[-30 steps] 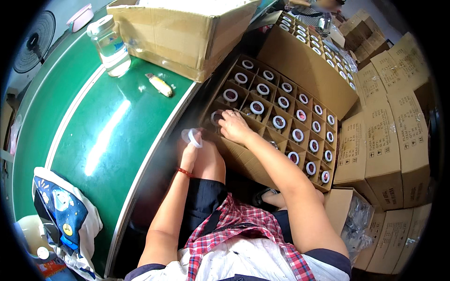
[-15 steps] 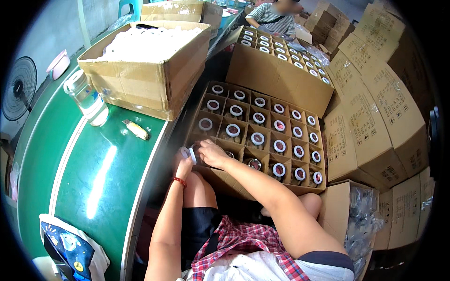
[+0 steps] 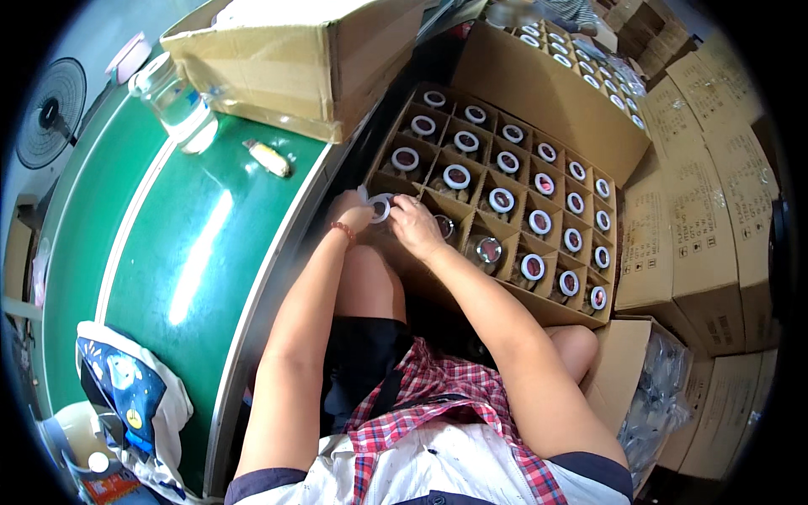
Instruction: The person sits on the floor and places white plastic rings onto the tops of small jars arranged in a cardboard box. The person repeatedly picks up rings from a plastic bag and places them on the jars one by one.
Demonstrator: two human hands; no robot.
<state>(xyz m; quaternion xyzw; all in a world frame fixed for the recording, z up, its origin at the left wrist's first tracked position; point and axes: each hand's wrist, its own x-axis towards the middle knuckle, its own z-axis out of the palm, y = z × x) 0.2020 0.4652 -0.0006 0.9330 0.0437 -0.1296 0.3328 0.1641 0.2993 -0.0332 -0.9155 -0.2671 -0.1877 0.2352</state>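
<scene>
A cardboard box [image 3: 505,290] with divider compartments stands before me, holding glass jars with white ring lids, such as this jar lid [image 3: 456,177]. At its near left corner my left hand [image 3: 352,212] is closed around white ring lids, wearing a red bead bracelet. One white ring lid [image 3: 380,208] sits between both hands, over the corner compartment. My right hand [image 3: 414,227] has its fingers curled against that lid's right edge. The jar beneath is mostly hidden. Two nearby jars, a glass jar [image 3: 486,250] and another glass jar [image 3: 444,225], show no white ring.
Left is a green worktable [image 3: 244,227] with a large carton [image 3: 278,71], a water bottle [image 3: 181,109] and a yellow-handled cutter [image 3: 268,158]. Behind stands a second box of jars [image 3: 539,93]. Stacked cartons [image 3: 699,202] line the right, above an open carton of clear plastic [image 3: 656,396].
My view has shifted, so the boxes sit higher and further right. The left hand has brought a white ring lid over the corner compartment, and the right hand now meets it there.
</scene>
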